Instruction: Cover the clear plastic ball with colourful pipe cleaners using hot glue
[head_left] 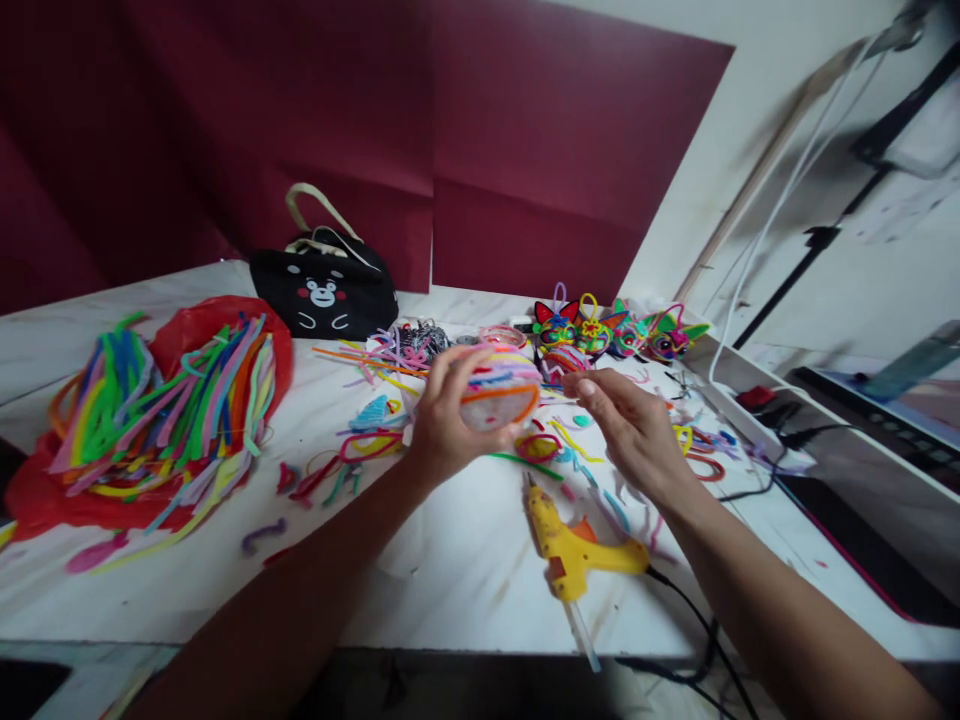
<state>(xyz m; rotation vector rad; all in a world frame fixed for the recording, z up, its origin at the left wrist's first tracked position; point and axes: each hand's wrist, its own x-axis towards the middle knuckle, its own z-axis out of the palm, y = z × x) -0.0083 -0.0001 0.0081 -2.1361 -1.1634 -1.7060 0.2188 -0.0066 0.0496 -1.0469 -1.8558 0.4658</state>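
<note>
My left hand point(442, 415) is wrapped round a rounded craft piece point(501, 385) and holds it above the table. Bands of pink, purple, blue and orange pipe cleaner cover its upper part, while its lower face is pale and bare. Just to the right, my right hand point(626, 420) is closed in a pinch, its fingertips close to the piece. Whatever those fingertips hold, if anything, is too small and blurred to name. Below and between the hands, a yellow hot glue gun point(562, 545) lies on the table with a clear glue stick sticking out of its back.
Bundled pipe cleaners point(202, 410) lie on a red plastic bag point(274, 330) at the left. A black bag point(322, 290) stands behind. Several colourful finished ornaments point(630, 330) sit at the back right. Pipe cleaner scraps point(375, 440) litter the white table point(450, 590). A black cable point(679, 590) trails from the glue gun.
</note>
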